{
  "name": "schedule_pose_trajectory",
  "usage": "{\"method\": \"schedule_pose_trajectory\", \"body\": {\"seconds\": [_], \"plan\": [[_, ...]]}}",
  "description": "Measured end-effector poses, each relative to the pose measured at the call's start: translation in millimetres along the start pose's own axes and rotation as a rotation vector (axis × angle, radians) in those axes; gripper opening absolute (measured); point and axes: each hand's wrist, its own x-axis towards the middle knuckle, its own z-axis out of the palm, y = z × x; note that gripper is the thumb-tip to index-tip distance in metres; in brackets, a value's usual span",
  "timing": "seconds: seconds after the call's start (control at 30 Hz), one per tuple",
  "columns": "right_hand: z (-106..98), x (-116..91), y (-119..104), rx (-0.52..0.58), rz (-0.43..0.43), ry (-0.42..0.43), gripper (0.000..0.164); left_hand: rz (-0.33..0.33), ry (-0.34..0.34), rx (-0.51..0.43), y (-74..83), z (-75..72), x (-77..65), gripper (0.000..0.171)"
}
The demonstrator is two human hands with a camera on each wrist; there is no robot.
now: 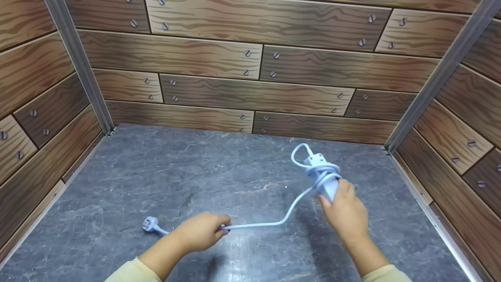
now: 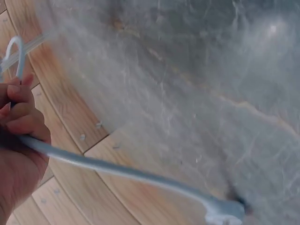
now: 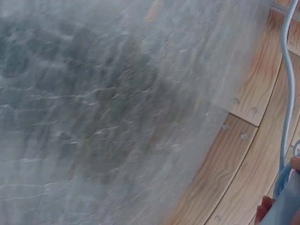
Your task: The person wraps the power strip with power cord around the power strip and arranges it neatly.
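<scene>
My right hand [image 1: 347,213] grips the lower end of a white power strip [image 1: 330,188], raised over the grey surface at the right. Several turns of its white cord [image 1: 254,225] are wound round the strip's middle, and a loose loop stands out near the far end. From the winding, the cord runs left to my left hand [image 1: 201,231], whose fingers are curled round it. Beyond that hand the cord ends in a plug [image 1: 150,224] at the left. In the left wrist view the plug [image 2: 225,213] hangs at the lower right. Only part of the strip [image 3: 285,204] shows in the right wrist view.
A grey marbled tabletop [image 1: 195,164] lies under both hands. Wood-plank-patterned walls [image 1: 219,58] rise at the back and both sides, with grey metal posts [image 1: 84,66] at the two back corners.
</scene>
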Motion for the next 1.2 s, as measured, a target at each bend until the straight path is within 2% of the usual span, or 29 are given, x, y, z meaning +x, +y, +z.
{"method": "schedule_pose_trajectory", "body": {"seconds": [0.17,0.33,0.53,0.63,0.73,0.87,0.93,1.2], "plan": [[4,-2,8,-0.035,-0.002,-0.039,0.057,-0.001,0.071,0.056,4.3,-12.7,-1.4,0.009],[8,-5,12,-0.071,-0.036,-0.018,0.057,0.051,0.187,0.056,9.1,-26.4,0.6,0.010],[12,-9,14,-0.125,-0.138,0.017,0.054,0.164,0.361,0.040,16.3,-40.8,6.0,0.011],[12,-10,11,-0.153,-0.168,-0.052,0.055,0.224,0.450,0.047,21.9,-45.6,8.7,0.011],[12,-12,8,-0.190,-0.232,-0.101,0.055,0.286,0.538,0.046,27.3,-49.4,13.2,0.009],[13,-15,4,-0.250,-0.357,-0.112,0.054,0.336,0.658,0.079,33.4,-56.8,21.5,0.010],[13,-16,2,-0.269,-0.419,-0.129,0.054,0.316,0.699,0.088,35.6,-61.7,25.3,0.011],[10,-17,-7,-0.235,-0.680,-0.109,0.056,0.131,0.780,0.060,34.6,-77.0,36.5,0.011]]}}
